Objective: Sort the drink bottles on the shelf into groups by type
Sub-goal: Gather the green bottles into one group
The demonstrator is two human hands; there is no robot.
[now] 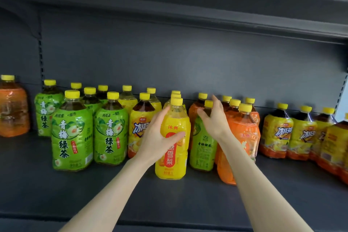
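Observation:
My left hand (pixel 159 133) grips a yellow pear-drink bottle (pixel 174 154) standing at the front middle of the dark shelf (pixel 37 184). More yellow bottles stand in a row behind it. My right hand (pixel 214 118) hovers open in front of a green-tea bottle (pixel 202 149), fingers spread and apart from it. Left of the middle stands a group of green-tea bottles (pixel 72 133). An iced-tea bottle with a yellow label (pixel 140 128) stands between that group and the held bottle. Orange-labelled bottles (pixel 243 137) crowd behind my right wrist.
A lone orange bottle (pixel 13 107) stands at the far left. Several yellow-labelled iced-tea bottles (pixel 278 132) line up at the right. A grey back panel (pixel 169 62) and an upper shelf (pixel 207 15) bound the space. Bare shelf lies along the front.

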